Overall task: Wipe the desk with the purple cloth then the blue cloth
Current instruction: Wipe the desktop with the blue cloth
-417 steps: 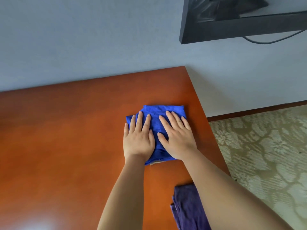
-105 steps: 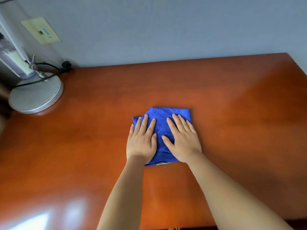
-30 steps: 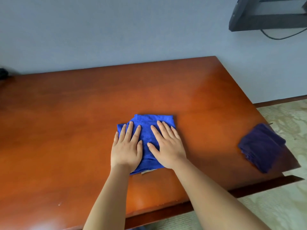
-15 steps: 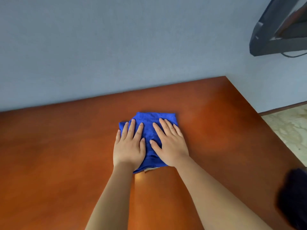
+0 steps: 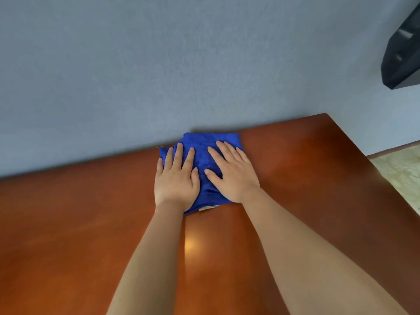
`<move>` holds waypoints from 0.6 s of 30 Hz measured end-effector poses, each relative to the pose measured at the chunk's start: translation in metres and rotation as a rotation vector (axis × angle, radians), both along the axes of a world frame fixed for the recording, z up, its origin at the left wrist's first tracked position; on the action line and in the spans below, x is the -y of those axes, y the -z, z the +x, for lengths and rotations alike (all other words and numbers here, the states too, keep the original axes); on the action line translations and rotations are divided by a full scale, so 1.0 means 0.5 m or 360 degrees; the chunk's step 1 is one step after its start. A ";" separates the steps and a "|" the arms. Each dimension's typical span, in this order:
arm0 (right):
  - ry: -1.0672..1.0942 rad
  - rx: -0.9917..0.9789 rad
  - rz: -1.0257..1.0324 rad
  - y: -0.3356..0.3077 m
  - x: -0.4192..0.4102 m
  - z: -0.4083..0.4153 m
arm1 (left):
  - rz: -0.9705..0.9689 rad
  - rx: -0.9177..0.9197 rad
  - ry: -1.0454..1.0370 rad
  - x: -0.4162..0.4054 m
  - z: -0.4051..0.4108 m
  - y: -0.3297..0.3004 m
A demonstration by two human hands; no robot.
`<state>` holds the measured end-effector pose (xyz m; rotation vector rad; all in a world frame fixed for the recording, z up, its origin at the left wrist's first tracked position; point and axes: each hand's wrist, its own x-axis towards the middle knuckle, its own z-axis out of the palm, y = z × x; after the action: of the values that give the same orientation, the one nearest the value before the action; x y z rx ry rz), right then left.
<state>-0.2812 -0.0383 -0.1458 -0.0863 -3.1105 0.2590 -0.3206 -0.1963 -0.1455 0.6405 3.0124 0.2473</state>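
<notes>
side by side, both hands lie flat on the blue cloth [image 5: 202, 160] at the far edge of the desk [image 5: 79, 223], where the reddish-brown top meets the grey-blue wall [image 5: 159, 64]. the left hand [image 5: 176, 178] covers the cloth's left part, fingers straight and slightly spread, palm down. the right hand [image 5: 231, 172] covers the right part in the same way, its thumb angled toward the left hand; neither hand curls round the fabric or pinches it. the folded cloth shows between and beyond the fingers, and its far edge touches the wall. a small pale scrap [image 5: 208, 208] peeks out at its near edge, between the wrists. both bare forearms reach in from the bottom of the frame. a dark object [image 5: 402, 55] juts from the upper right corner, and pale patterned flooring [image 5: 402, 173] shows past the desk's right edge.
</notes>
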 end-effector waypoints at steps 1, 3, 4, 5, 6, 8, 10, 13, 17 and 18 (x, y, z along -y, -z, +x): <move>-0.0003 0.0010 -0.0012 0.000 -0.001 0.002 | -0.0014 -0.0007 -0.0003 -0.001 0.002 0.000; -0.0005 0.0017 -0.0029 0.003 -0.004 0.018 | -0.0028 -0.0021 -0.0014 -0.002 0.021 0.002; -0.0007 0.0008 -0.0029 0.005 -0.006 0.032 | -0.0033 -0.0024 -0.0026 -0.004 0.037 0.003; -0.0016 0.0004 -0.0033 0.005 -0.011 0.050 | -0.0037 -0.0016 -0.0042 -0.010 0.056 0.004; -0.0033 0.0007 -0.0039 0.006 -0.017 0.071 | -0.0042 -0.0004 -0.0064 -0.017 0.081 0.004; -0.0075 -0.0003 -0.0046 0.007 -0.028 0.123 | -0.0039 0.0011 -0.0114 -0.029 0.145 0.004; -0.0123 -0.0005 -0.0066 0.005 -0.039 0.189 | -0.0021 0.0033 -0.0153 -0.037 0.221 0.002; -0.0182 0.0027 -0.0085 0.006 -0.057 0.308 | -0.0014 0.0070 -0.0178 -0.049 0.347 0.003; -0.0195 0.0038 -0.0083 0.012 -0.080 0.473 | -0.0012 0.0106 -0.0184 -0.067 0.511 0.001; -0.0181 0.0030 -0.0085 0.015 -0.084 0.514 | -0.0014 0.0113 -0.0176 -0.071 0.549 0.002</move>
<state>-0.0245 0.0037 -0.1531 0.0887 -3.1315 0.3460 -0.0459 -0.1609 -0.1466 0.4548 2.9824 0.2556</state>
